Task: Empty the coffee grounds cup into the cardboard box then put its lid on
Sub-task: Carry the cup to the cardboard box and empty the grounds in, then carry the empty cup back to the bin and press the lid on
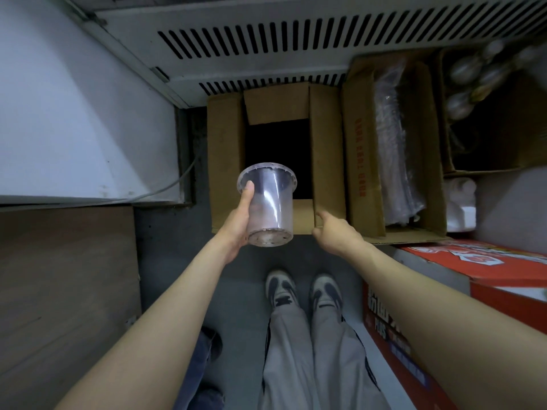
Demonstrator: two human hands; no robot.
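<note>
My left hand grips a clear plastic cup, tipped with its mouth pointing away from me over the dark opening of an open cardboard box on the floor. The cup looks see-through, with only faint residue at its base. My right hand reaches to the box's near right flap; its fingers touch the flap's corner, curled loosely. No lid is in view.
A second cardboard box with plastic-wrapped stock stands to the right, a third with bottles behind it. A red carton sits at lower right. A vented metal panel is behind the boxes. My shoes stand on the grey floor.
</note>
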